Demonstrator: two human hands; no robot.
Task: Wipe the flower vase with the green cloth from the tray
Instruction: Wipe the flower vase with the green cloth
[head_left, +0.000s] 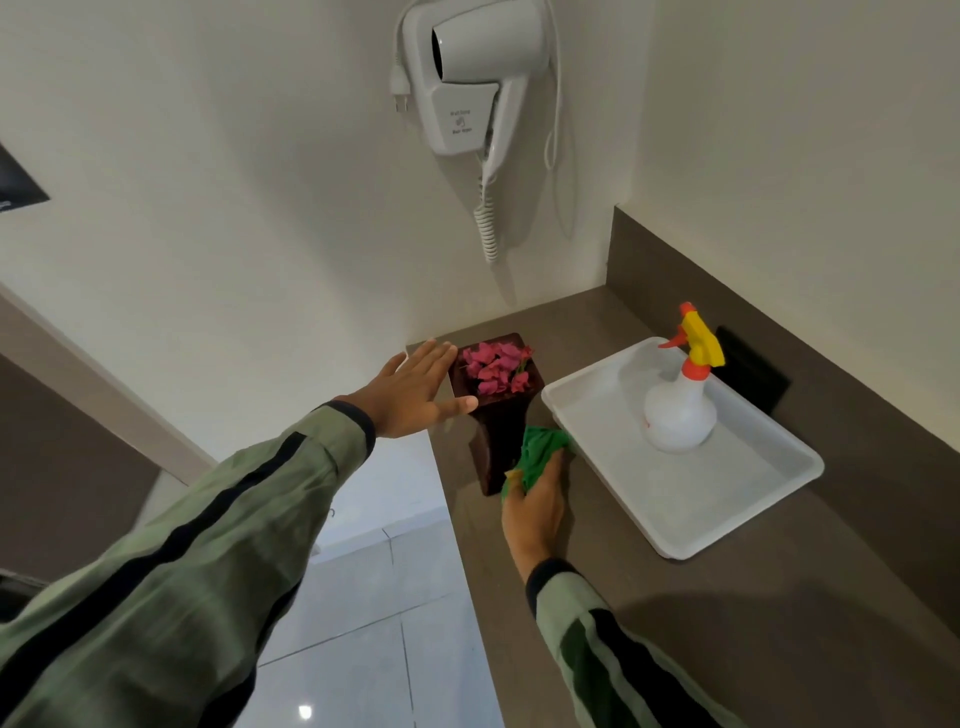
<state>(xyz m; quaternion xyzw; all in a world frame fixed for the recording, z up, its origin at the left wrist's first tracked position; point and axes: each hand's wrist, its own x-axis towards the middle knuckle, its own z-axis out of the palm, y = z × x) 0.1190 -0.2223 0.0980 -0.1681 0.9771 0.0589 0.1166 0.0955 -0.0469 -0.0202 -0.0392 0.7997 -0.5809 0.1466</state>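
A dark brown square flower vase (500, 436) with pink flowers (496, 368) stands on the brown counter near its left edge. My left hand (415, 392) reaches to the vase's upper left side, fingers spread, thumb across its front rim. My right hand (535, 512) grips the bunched green cloth (540, 454) and presses it against the vase's lower right side. The white tray (748, 499) lies just right of the vase.
A white spray bottle (678, 410) with a yellow and orange trigger stands in the tray. A wall-mounted white hair dryer (478, 73) with a coiled cord hangs above the vase. The counter edge (462, 545) drops to a tiled floor on the left.
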